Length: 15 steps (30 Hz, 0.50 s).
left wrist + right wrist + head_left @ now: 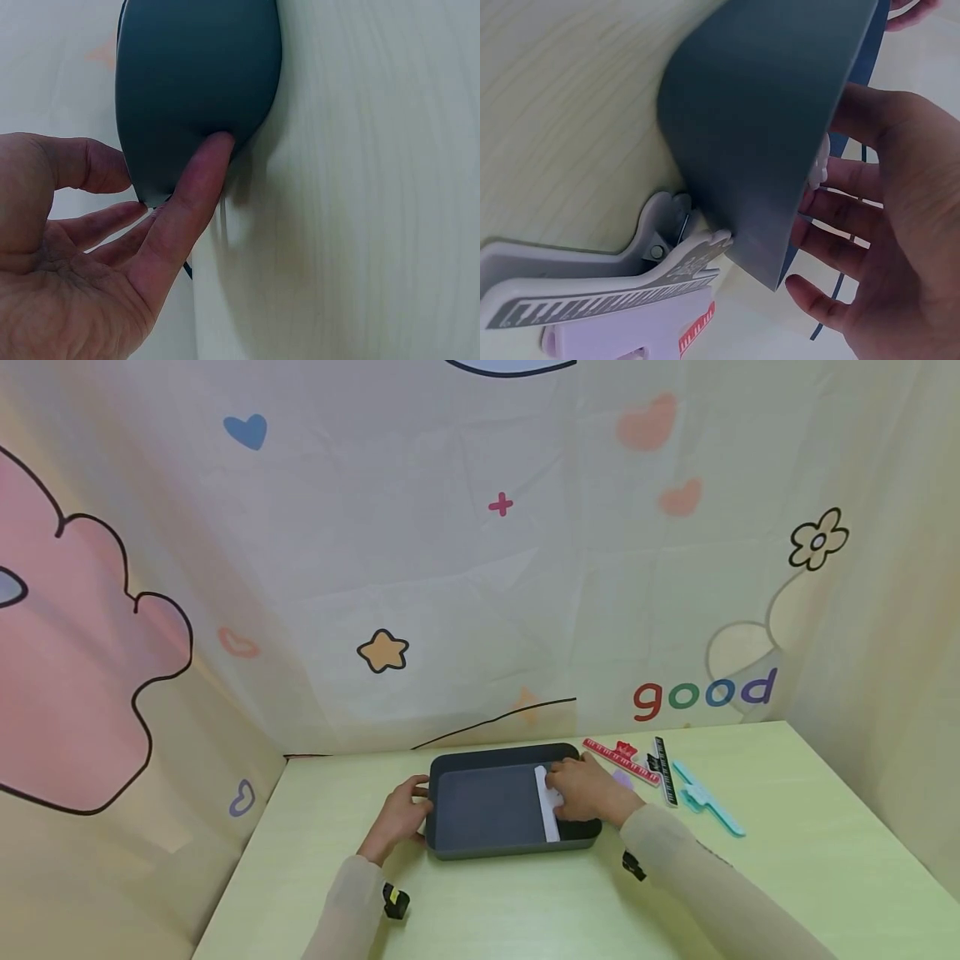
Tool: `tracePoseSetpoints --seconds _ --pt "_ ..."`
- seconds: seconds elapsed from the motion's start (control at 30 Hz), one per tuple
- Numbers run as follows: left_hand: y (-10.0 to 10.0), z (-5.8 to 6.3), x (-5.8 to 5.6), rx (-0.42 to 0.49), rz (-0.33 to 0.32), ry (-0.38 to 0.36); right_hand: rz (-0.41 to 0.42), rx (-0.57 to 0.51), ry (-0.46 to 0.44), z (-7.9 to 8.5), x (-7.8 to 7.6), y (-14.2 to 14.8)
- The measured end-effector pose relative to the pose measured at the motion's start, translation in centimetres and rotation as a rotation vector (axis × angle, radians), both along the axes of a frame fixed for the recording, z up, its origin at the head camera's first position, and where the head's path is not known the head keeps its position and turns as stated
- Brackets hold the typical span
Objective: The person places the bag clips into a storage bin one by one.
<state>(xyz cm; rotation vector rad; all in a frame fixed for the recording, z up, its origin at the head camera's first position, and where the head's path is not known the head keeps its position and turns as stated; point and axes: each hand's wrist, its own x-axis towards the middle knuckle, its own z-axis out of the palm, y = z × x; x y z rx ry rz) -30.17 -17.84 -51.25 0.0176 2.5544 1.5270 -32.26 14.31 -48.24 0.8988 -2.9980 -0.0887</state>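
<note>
A dark grey rectangular tray point(487, 810) with raised walls stands on the table. My left hand point(401, 814) holds its left side; in the left wrist view the thumb meets the rim and one long finger presses the outer wall. Inside the tray, near its right end, lies a long white clip point(548, 814). My right hand point(585, 789) reaches over the right wall and grips this clip by its handle, with the fingers bent down. In the right wrist view only a bit of the white clip point(821, 161) shows past the tray wall.
Right of the tray lie a red clip point(621, 762) with piano-key print, a black clip point(666, 770), a turquoise clip point(708, 799) and a purple clip point(622, 778) partly hidden by my hand. A printed cloth point(450, 568) hangs behind the table.
</note>
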Motion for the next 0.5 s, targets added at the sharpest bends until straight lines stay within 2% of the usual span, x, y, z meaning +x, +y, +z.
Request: tracePoseSetpoints --seconds 0.23,0.5 --pt "0.14 -0.19 0.00 0.010 -0.002 0.003 -0.009 0.024 -0.029 -0.22 0.24 0.15" --pt "0.06 -0.20 -0.02 0.022 0.005 -0.002 0.008 0.022 -0.004 0.24 0.64 0.32"
